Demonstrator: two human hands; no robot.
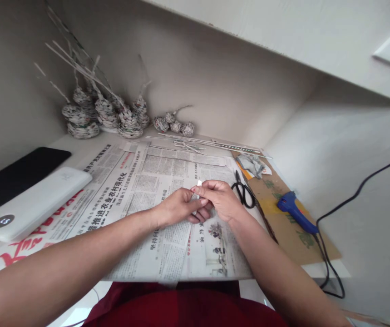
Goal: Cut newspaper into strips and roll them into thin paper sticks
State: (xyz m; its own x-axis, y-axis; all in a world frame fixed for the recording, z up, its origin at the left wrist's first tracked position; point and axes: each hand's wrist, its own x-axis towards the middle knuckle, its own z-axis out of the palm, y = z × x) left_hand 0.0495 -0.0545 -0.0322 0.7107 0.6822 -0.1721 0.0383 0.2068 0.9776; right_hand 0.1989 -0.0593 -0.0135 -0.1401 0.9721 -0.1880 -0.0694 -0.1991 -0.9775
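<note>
Head view, left to right: black flat slab (27, 165) at the left, partly behind a white power bank (41, 197) with a lit display, both probably parked there to clear the hands' working space; woven paper gourd shapes (106, 113) clustered in the far left corner, stems sticking up, likely set by the wall so the stems don't get bent. Newspaper sheets (140, 259) cover the tabletop, presumably to protect it. Small woven balls (188, 129) sit right of the gourds, also far back. Hands meet near the middle, above the newspaper: left hand (177, 204) has thumb and fingers seemingly pinched on a small white piece (199, 183), contact partly hidden; right hand (222, 196) grasps the same piece between thumb and index, other fingers curled under, white tip poking out on the far side. Two-handed pinch likely for fine control of something so slight; its full shape can't be told. Thin paper rods (222, 145) lie beyond, along the far edge. Black scissors (245, 193) just right of the right hand, blades pointing far, handles near, probably for easy reach. Crumpled grey wad (253, 165) at the far end of the cardboard (320, 254); blue glue gun (295, 211) rests on that board, likely to catch drips, black cord (361, 184) running off right
</note>
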